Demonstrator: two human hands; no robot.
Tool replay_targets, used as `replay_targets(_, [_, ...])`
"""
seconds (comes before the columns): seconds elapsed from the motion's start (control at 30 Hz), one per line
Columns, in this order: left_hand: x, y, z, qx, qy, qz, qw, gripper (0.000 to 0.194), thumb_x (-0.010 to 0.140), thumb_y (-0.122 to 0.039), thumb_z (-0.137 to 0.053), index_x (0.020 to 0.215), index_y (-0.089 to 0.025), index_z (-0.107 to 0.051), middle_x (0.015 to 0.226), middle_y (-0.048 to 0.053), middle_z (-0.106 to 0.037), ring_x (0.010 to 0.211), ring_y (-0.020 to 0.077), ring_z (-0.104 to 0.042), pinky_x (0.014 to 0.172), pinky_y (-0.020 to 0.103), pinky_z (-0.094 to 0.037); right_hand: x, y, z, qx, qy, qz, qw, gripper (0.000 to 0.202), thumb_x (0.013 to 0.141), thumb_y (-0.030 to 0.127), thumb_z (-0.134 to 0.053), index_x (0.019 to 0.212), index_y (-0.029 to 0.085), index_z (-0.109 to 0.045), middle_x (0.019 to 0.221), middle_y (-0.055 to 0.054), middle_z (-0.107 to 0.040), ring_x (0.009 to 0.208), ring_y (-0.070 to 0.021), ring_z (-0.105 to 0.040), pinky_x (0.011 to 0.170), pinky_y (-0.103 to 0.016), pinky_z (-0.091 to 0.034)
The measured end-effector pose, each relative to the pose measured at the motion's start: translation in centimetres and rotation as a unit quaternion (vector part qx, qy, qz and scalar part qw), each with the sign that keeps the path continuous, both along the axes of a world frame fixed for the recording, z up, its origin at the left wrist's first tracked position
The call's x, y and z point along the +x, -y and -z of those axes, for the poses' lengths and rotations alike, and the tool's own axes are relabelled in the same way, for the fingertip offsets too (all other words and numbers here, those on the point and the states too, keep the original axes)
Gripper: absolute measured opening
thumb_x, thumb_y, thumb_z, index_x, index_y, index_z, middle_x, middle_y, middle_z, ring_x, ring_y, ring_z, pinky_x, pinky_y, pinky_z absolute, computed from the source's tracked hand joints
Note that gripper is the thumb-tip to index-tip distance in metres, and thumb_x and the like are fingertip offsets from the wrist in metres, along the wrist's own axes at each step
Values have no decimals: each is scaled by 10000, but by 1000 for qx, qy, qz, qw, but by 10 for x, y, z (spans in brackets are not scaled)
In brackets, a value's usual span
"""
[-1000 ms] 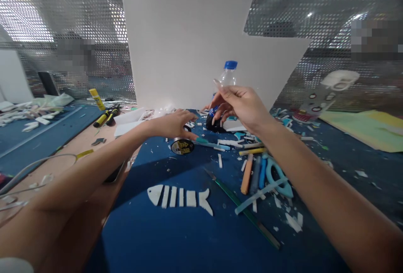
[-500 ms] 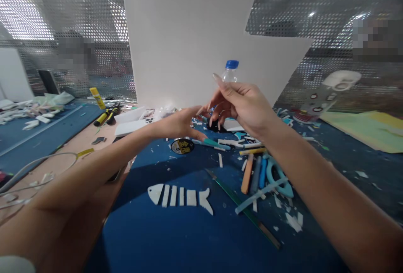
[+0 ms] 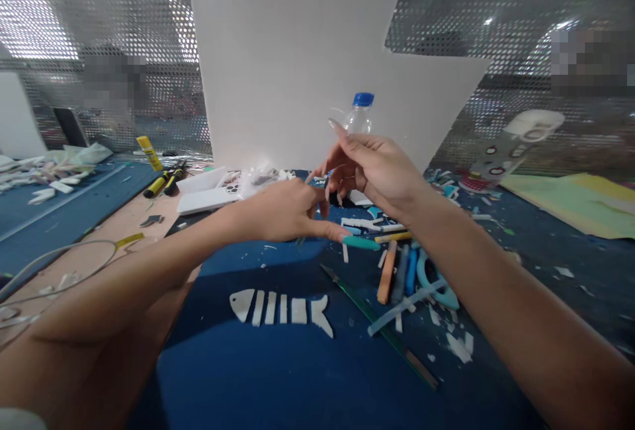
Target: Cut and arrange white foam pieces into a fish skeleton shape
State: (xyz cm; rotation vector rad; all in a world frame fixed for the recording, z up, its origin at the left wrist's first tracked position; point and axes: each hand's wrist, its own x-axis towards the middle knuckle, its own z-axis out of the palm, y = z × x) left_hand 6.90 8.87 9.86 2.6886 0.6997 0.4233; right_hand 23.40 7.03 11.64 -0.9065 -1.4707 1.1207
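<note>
My left hand reaches in over the blue mat, fingers bent and partly hidden, its thumb with a long teal nail stretched to the right. Whatever its fingers hold is hidden. My right hand is raised close beside it, fingers curled and thumb pointing up; what they grip is too fine to make out. A faint clear arc shows near the right thumb. Below the hands, white pieces form a fish: a head, several strips and a tail. A green craft knife lies diagonally right of the tail.
A clear bottle with a blue cap stands behind my right hand. Pens and sticks, blue scissors and white scraps lie to the right. Yellow-handled pliers and a glue stick are left. A white board rises behind.
My left hand has turned and its thumb has moved right and slightly down. The round spool with the black-and-yellow label, visible earlier below it, is now covered. My right hand stays nearly in place.
</note>
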Motion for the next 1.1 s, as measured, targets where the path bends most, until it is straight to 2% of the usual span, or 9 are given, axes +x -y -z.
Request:
replay_targets(0.2, [13,-5,20,-211,161,37,964,411,971,-340,-406,645,-156,-574,460,3,-558,404,73,-471,473,218,-423,-6,3,-1,-29,-6,12,1000,430,880,486,-578,583,176,-609,603,-14,-625,465,-100,-610,426,-209,-505])
replay_targets(0.47, [-15,-5,-21,-355,89,101,925,406,971,-314,-392,640,-157,-566,380,-21,-490,309,55,-403,352,161,-338,9,-6,0,-27,2,55,998,431,866,530,-574,624,176,-607,650,-19,-660,491,-123,-635,422,-236,-528])
replay_targets(0.57, [-31,-15,-35,-245,129,6,961,375,972,-299,-381,703,-156,-599,404,-12,-516,328,71,-452,386,171,-393,11,-8,1,-43,29,61,997,436,875,519,-569,613,171,-592,599,-23,-653,454,-118,-613,390,-221,-500])
replay_targets(0.63, [-40,-26,-39,-74,106,-129,983,350,970,-245,-347,792,-135,-628,523,33,-619,416,106,-557,466,213,-478,11,-8,1,-41,50,68,996,452,880,508,-570,582,167,-574,548,-23,-639,398,-92,-570,349,-189,-442])
replay_targets(0.67, [-43,-32,-38,30,86,-200,976,324,960,-201,-335,885,-124,-640,658,61,-684,524,131,-627,571,257,-533,11,-8,1,-37,62,66,995,464,884,502,-568,564,167,-567,505,-17,-618,362,-78,-538,326,-176,-402])
replay_targets(0.73, [-47,-43,-35,114,97,-256,955,350,900,-111,-393,1223,-86,-526,1083,158,-681,906,217,-672,855,397,-524,11,-8,1,-25,89,44,995,482,893,495,-558,538,169,-562,409,5,-551,298,-57,-462,292,-169,-326])
replay_targets(0.83, [-45,-50,-28,129,102,-219,962,507,868,-141,-490,1363,-97,-390,1363,178,-508,1195,249,-532,1022,393,-414,12,-7,1,-13,132,-16,991,489,874,527,-569,537,173,-579,327,30,-470,243,-42,-359,274,-190,-240])
replay_targets(1.0, [-29,-42,-17,11,187,-67,980,371,990,-360,-288,1211,-146,-495,1182,131,-607,1008,169,-593,795,240,-483,12,-6,4,-19,205,-82,975,510,867,571,-548,560,170,-617,294,48,-416,238,-30,-282,296,-219,-183])
replay_targets(1.1, [-22,-36,-14,-34,157,-17,987,368,986,-375,-295,1049,-136,-567,949,89,-644,803,130,-603,672,210,-460,8,-4,5,-30,243,-115,963,496,883,534,-550,568,159,-633,283,55,-393,239,-27,-275,314,-215,-197])
